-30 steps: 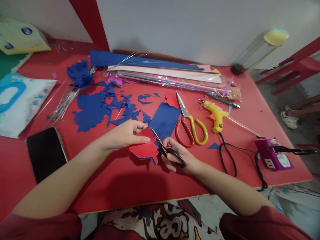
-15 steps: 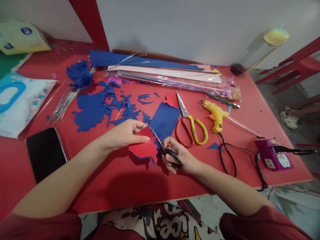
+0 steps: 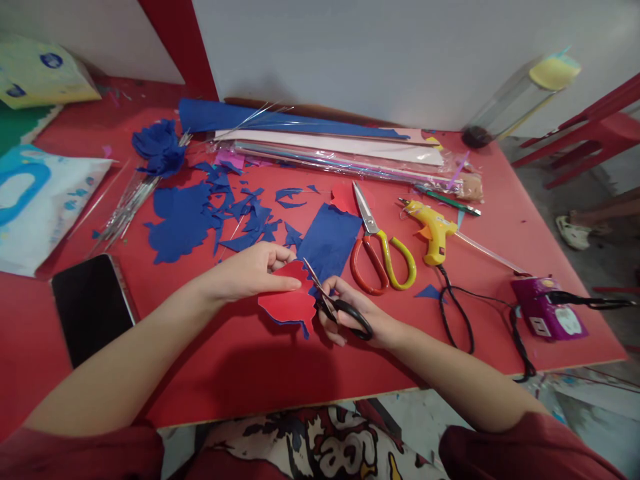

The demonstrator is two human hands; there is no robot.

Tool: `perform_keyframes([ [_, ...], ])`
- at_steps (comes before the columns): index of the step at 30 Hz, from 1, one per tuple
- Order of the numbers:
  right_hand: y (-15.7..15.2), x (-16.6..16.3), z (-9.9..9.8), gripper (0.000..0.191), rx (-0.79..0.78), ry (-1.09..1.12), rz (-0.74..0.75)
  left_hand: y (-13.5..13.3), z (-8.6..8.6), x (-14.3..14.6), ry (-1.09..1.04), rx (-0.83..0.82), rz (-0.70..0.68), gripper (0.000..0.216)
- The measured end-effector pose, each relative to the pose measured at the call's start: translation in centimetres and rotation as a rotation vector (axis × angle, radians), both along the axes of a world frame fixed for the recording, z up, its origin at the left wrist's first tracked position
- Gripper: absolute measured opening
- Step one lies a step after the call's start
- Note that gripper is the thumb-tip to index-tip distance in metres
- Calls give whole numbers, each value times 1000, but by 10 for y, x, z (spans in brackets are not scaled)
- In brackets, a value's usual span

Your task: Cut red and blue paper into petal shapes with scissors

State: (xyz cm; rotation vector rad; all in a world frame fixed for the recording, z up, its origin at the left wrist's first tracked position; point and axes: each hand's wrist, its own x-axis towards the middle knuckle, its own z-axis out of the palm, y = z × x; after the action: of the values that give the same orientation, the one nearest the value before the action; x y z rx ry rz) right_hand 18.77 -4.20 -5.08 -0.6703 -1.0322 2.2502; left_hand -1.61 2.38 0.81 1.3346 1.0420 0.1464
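My left hand (image 3: 257,270) pinches a red petal-shaped template (image 3: 287,300) with a blue sheet under it, the thumb lying on top. Blue edges show along its lower rim. In my right hand (image 3: 357,310) are small black-handled scissors (image 3: 350,315), blades parted and pointing up and left beside the template's scalloped right edge. Just beyond the hands lies a blue rectangular piece (image 3: 330,240). Larger scissors (image 3: 373,233) with red and yellow handles rest to its right. Blue scraps (image 3: 253,223) and a cut blue shape (image 3: 180,227) are spread to the left.
A yellow glue gun (image 3: 433,230) with a cord to a purple box (image 3: 547,310) lies at right. At left are a phone (image 3: 93,307), a wipes pack (image 3: 45,207), wires (image 3: 123,213) and a blue flower (image 3: 159,147). Rolled sheets (image 3: 300,123) line the wall. A person's foot (image 3: 573,232) shows beyond the table.
The black scissors have shifted slightly right and down, away from the template's edge, with my right hand. The template has tilted and lowered a little in my left hand.
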Motion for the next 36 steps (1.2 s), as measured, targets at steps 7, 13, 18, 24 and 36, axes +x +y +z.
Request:
perform_keyframes([
  [7, 0, 0, 2, 47, -24, 0, 8, -1, 0, 3, -15, 40, -51, 20],
  [13, 0, 0, 5, 46, -21, -18, -9, -1, -3, 5, -56, 62, -55, 17],
  [18, 0, -2, 10, 45, -34, -21, -23, -2, -6, 5, -83, 51, -38, 20],
  [24, -1, -3, 7, 50, -79, -19, -47, -4, -7, 6, -108, -31, 23, 16],
  [36, 0, -3, 10, 46, -70, 5, -45, -3, -10, 5, -131, 0, 34, 20],
])
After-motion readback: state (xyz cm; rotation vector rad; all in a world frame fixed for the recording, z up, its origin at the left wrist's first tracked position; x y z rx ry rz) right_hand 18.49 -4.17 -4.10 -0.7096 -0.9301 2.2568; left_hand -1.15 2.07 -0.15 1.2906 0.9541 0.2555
